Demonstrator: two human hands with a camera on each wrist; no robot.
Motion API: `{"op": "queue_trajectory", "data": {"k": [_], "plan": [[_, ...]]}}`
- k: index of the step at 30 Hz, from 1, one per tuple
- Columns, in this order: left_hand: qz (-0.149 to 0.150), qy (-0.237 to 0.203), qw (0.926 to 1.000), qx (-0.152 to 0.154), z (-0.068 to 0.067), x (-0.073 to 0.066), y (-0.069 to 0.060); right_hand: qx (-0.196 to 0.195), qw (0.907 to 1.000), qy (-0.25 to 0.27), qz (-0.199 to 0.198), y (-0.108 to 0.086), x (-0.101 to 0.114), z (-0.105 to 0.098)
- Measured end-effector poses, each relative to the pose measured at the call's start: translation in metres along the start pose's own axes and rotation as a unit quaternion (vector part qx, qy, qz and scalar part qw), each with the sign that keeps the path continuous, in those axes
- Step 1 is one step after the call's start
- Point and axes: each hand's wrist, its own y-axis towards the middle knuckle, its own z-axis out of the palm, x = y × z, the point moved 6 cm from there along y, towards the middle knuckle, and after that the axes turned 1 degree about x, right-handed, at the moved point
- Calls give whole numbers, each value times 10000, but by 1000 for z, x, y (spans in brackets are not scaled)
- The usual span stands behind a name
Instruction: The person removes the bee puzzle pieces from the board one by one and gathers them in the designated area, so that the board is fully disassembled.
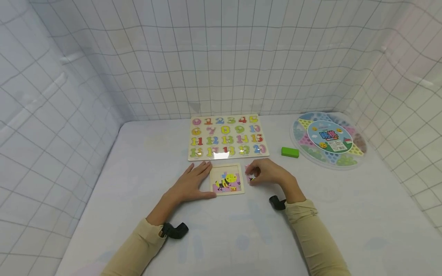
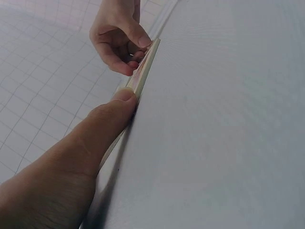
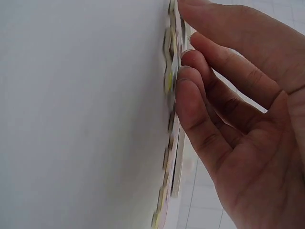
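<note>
**Grid-lined walls (image 1: 221, 57) enclose partly filled bee puzzle (image 1: 228, 183)**

Centered on the white table (image 1: 138, 153), our wooden tray (image 1: 242, 182) shows a yellow-and-black bee on pink below, bare wood above. We judge the loose pieces (image 1: 250, 178) just beside it remain to fit. One left hand (image 1: 191, 186) spreads wide against it; the right hand (image 1: 269, 171) curls over those pieces, whether pinching we cannot tell.

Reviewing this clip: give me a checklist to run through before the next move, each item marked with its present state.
1. Puzzle frame steadied: ok, the left hand touches its left side.
2. Bee picture complete: not ok, the frame's upper part is bare.
3. Loose pieces within reach: ok, the right hand is at them.
4. Firm grip on one piece: cannot tell, the hand partly hides it.
5. Green block out of the way: ok, it lies apart.
</note>
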Motion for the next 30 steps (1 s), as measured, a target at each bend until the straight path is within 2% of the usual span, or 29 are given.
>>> {"op": "queue_trajectory", "data": {"k": [5,17,23,30], "plan": [[-18,-24,10000,-20,1,1,1,75,9998,-65,-187,13,15,6],[21,-42,10000,-18,2,1,1,314,9993,-192,-49,45,41,28],[76,-26,10000,-15,3,0,2,295,9993,-119,174,48,43,34],[41,22,10000,-42,3,3,1,230,9994,-73,236,48,46,35]]}}
